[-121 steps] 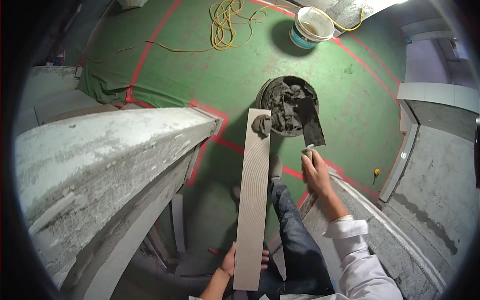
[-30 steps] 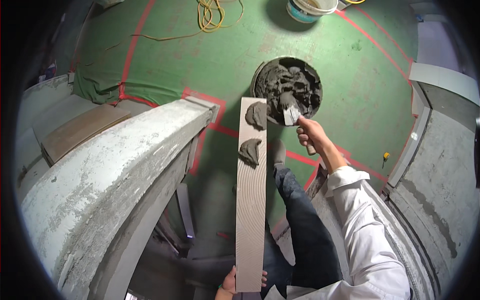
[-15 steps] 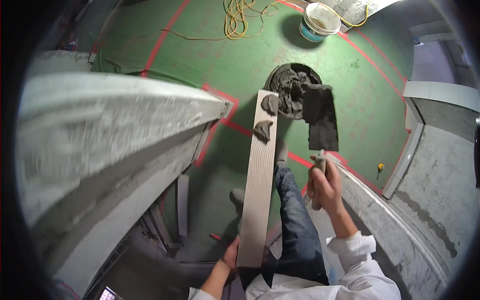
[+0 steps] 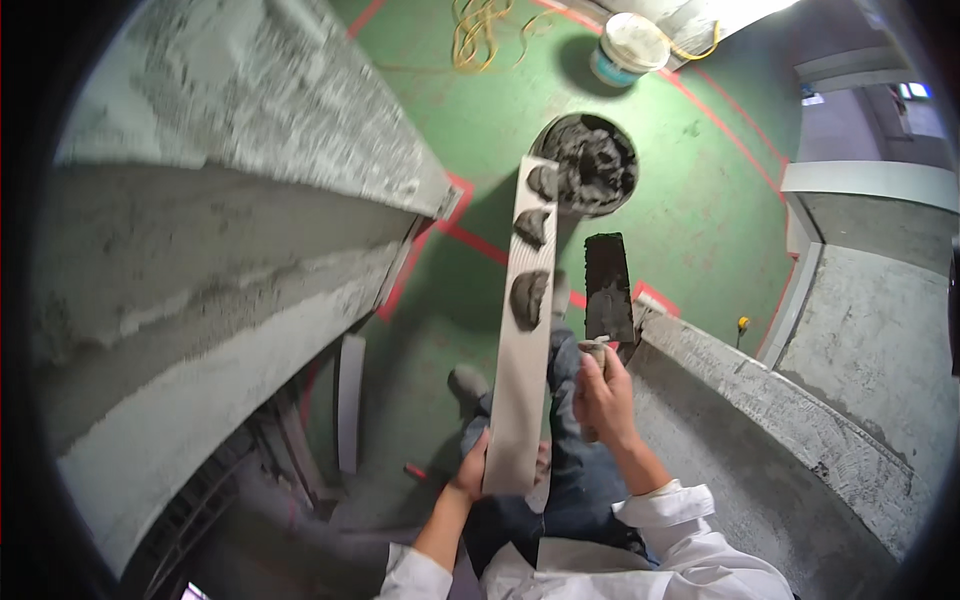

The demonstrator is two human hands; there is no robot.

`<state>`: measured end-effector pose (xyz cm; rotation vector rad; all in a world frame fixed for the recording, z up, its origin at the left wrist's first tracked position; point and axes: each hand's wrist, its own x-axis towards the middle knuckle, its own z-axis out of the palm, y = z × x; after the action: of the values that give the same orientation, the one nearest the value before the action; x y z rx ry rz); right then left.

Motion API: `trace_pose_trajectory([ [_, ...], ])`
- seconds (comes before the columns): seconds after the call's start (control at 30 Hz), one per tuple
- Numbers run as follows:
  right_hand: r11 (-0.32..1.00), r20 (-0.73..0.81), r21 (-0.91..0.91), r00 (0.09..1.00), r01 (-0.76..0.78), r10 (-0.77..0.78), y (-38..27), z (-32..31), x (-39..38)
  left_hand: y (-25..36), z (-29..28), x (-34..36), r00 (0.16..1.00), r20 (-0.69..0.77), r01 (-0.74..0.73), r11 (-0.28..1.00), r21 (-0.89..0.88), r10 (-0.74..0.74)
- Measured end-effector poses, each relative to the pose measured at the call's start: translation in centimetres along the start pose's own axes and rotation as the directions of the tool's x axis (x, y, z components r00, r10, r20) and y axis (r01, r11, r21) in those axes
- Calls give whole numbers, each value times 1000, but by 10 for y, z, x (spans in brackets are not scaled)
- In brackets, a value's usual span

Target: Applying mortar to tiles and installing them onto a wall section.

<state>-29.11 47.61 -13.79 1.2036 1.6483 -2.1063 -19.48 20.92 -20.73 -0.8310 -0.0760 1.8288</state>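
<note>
My left hand point(image 4: 469, 466) grips the lower end of a long beige tile strip point(image 4: 517, 398), its fingers round both edges. Three lumps of dark mortar point(image 4: 530, 300) sit along the strip's upper half. My right hand point(image 4: 605, 400) is closed on the handle of a flat trowel point(image 4: 608, 285), its blade coated dark, held just right of the strip. Beyond the strip's top end stands a bucket of dark mortar point(image 4: 598, 165) on the green floor covering point(image 4: 700, 170).
Rough concrete walls point(image 4: 230, 290) rise at left, with ledges point(image 4: 760, 420) at right. A white bucket point(image 4: 625, 50) and yellow cord point(image 4: 475, 30) lie at the back. A tape measure point(image 4: 742, 325) is near the right ledge; a narrow board point(image 4: 350, 400) is at lower left.
A third mortar lump has appeared, lower on the strip. The strip has moved up in view, and the trowel has moved from over the bucket down beside the strip.
</note>
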Motion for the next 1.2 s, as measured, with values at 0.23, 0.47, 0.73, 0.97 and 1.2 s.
trace_pose_trajectory([
  [0.23, 404, 62, -885, 920, 230, -388, -40, -140, 216, -14, 51, -1, 989, -69, -138, 988, -67, 133],
  [0.47, 373, -31, -913, 938, -167, 344, -96, -124, 405, -24, 74, -4, 964, -231, -187, 955, -228, 134],
  [0.73, 788, 236, 271, 832, -552, 502, -10, -117, 462, -3, 161, 15, 946, -306, -196, 938, -286, 104],
  [0.97, 786, 277, 429, 893, -446, 355, -15, -94, 445, -18, 134, 4, 900, -424, -224, 940, -257, 99],
  [1.2, 951, 231, 244, 964, -188, 132, -89, -127, 319, -22, 115, -1, 956, -267, -164, 978, -129, 125],
])
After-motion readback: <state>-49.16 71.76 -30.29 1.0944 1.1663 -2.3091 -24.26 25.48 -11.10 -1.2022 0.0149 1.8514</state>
